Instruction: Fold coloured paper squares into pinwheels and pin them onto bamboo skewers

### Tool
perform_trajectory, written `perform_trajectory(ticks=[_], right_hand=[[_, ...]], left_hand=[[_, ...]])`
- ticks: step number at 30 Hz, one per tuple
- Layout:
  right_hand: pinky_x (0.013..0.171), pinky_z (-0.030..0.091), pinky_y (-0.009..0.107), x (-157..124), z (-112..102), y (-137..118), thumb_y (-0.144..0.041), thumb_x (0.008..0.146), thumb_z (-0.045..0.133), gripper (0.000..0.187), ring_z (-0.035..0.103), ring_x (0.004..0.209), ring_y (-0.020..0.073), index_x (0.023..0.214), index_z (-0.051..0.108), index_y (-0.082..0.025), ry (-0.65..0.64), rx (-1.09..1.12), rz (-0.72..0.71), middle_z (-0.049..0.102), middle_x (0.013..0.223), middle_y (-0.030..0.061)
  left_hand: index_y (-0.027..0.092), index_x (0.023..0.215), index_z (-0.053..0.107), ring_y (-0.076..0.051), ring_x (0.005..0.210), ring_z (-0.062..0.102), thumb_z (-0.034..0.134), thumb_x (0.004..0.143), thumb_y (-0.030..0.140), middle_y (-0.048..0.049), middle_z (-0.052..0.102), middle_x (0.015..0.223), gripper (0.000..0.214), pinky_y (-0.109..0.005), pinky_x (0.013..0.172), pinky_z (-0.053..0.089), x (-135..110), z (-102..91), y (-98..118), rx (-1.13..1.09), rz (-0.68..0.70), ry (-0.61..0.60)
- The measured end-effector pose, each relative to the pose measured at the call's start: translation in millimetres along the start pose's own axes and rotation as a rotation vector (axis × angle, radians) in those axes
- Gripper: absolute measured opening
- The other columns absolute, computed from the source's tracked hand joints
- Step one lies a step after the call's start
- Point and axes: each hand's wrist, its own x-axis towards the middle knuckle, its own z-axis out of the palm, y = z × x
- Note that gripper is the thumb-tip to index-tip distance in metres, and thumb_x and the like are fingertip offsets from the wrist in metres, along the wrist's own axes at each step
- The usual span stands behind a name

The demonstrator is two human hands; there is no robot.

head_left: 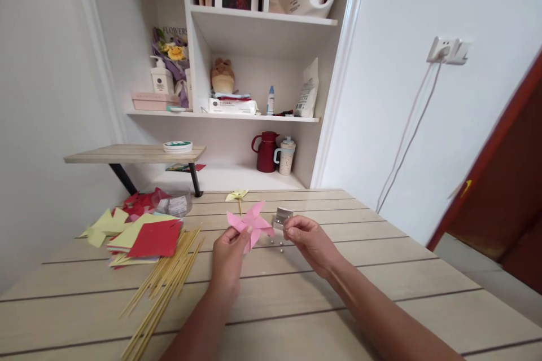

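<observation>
A pink paper pinwheel (253, 224) is pinched between the thumb and fingers of my left hand (231, 248), raised over the table. To its right my right hand (311, 241) has thumb and fingertips pressed together; whatever they hold is too small to make out. Just behind those fingertips stands a small open box (282, 218) with a silvery lid, partly hidden by the hand. A few tiny pale beads or pin heads (282, 251) lie on the tabletop between the hands. Further back lies a pale yellow pinwheel (237, 196) on a stick.
Bamboo sticks (173, 271) lie loose at the left on the slatted table (296, 321). Beside them are red and yellow paper squares (154, 238), a yellow pinwheel (105, 225) and a clear container (175, 203). A small raised shelf (127, 152), a red jug (267, 152) and a cup (287, 157) stand behind.
</observation>
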Motion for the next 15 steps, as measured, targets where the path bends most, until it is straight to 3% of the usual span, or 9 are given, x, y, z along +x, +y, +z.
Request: perform_trajectory(ticks=[4,8,12,15], right_hand=[[0.071,0.043,0.030,-3.8,9.6,-2.0,-0.036,0.063,0.084,0.017,0.052,0.078,0.0184,0.068,0.072,-0.024,-0.033,-0.081,-0.043,0.061,0.083,0.0023],[0.087,0.046,0.035,-9.0,16.9,-5.6,-0.036,0.068,0.083,0.015,0.054,0.107,0.0253,0.070,0.075,-0.024,-0.073,-0.177,-0.086,0.059,0.111,0.0065],[0.109,0.035,0.039,-10.9,18.2,-6.6,-0.034,0.074,0.081,0.008,0.045,0.128,0.0266,0.073,0.077,-0.026,-0.095,-0.292,-0.192,0.052,0.128,0.0056],[0.111,0.032,0.040,-10.1,17.8,-6.8,-0.034,0.075,0.080,0.008,0.045,0.129,0.0261,0.074,0.078,-0.027,-0.064,-0.350,-0.249,0.052,0.129,0.0051]], left_hand=[[0.013,0.091,0.077,-0.020,0.083,0.067,0.083,0.062,0.036,-0.0096,0.077,0.092,0.037,-0.029,0.078,0.048,1.3,0.3,-1.7,0.034,0.031,-0.006],[0.015,0.091,0.077,-0.022,0.090,0.068,0.082,0.064,0.036,-0.0097,0.076,0.098,0.035,-0.030,0.081,0.050,1.9,1.0,-5.7,0.086,0.081,-0.054],[0.016,0.095,0.077,-0.023,0.093,0.067,0.079,0.069,0.036,-0.0097,0.074,0.101,0.033,-0.031,0.083,0.050,0.8,2.0,-9.2,0.172,0.136,-0.085],[0.016,0.095,0.077,-0.023,0.094,0.066,0.075,0.073,0.035,-0.0096,0.073,0.100,0.029,-0.032,0.084,0.049,-0.3,3.0,-10.7,0.249,0.182,-0.099]])
